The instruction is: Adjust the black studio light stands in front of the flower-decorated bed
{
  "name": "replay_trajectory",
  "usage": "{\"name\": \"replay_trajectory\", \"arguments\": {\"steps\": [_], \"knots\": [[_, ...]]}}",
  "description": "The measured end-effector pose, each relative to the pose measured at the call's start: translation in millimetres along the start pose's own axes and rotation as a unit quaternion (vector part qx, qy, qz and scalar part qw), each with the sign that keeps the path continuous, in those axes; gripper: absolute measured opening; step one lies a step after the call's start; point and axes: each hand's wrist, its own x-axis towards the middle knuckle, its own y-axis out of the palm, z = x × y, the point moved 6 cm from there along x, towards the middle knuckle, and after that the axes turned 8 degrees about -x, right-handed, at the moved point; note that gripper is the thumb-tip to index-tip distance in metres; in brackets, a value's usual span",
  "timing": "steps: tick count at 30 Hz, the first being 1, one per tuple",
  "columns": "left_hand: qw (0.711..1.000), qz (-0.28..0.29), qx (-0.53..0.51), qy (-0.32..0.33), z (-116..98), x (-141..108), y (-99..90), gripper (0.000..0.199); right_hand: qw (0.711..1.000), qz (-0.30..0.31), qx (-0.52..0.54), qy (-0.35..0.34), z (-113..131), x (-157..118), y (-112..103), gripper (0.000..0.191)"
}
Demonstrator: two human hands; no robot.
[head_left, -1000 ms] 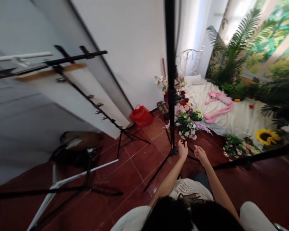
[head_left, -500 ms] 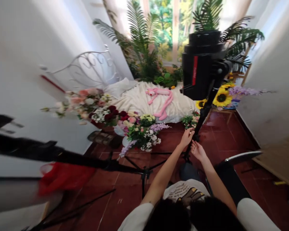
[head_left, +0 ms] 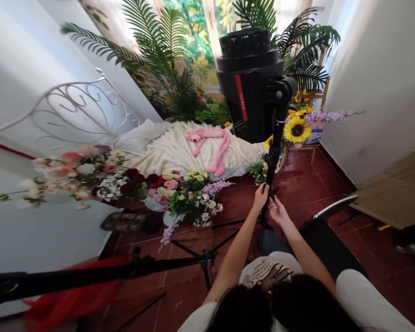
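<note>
Before me stands a black studio light (head_left: 250, 87) with a red stripe, mounted on a black light stand (head_left: 271, 166). My left hand (head_left: 261, 197) wraps round the stand's pole, below the lamp. Against the other side of the pole, my right hand (head_left: 278, 211) has its fingers closed at a small black locking knob (head_left: 272, 192). The fingertips partly cover that knob. Below my hands the stand's lower part comes down close to my legs.
A pink plush toy (head_left: 214, 147) lies on a cream blanket (head_left: 166, 150). Artificial flowers (head_left: 193, 198) line the bed's front. Another black stand (head_left: 90, 273) crosses the lower left, above a red bag (head_left: 65, 304). A black chair (head_left: 328, 246) is at my right; sunflowers (head_left: 297, 130) stand behind.
My view has turned to the right, so the scene sits further left. My left hand stays on the pole; my right hand's fingers have drawn in at the knob.
</note>
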Motion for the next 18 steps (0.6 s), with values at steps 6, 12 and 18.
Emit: {"name": "replay_trajectory", "arguments": {"steps": [6,12,18], "knots": [[0.999,0.035,-0.018,-0.007,2,0,2.8,0.054,0.861,-0.135,-0.442,-0.212,43,-11,-13,0.024],[0.999,0.042,-0.023,0.023,7,0,4.4,0.057,0.731,-0.125,-0.6,-0.299,81,-34,20,0.033],[0.998,0.036,-0.048,0.036,12,3,4.4,0.056,0.714,-0.076,-0.508,-0.475,151,-51,118,0.077]]}}
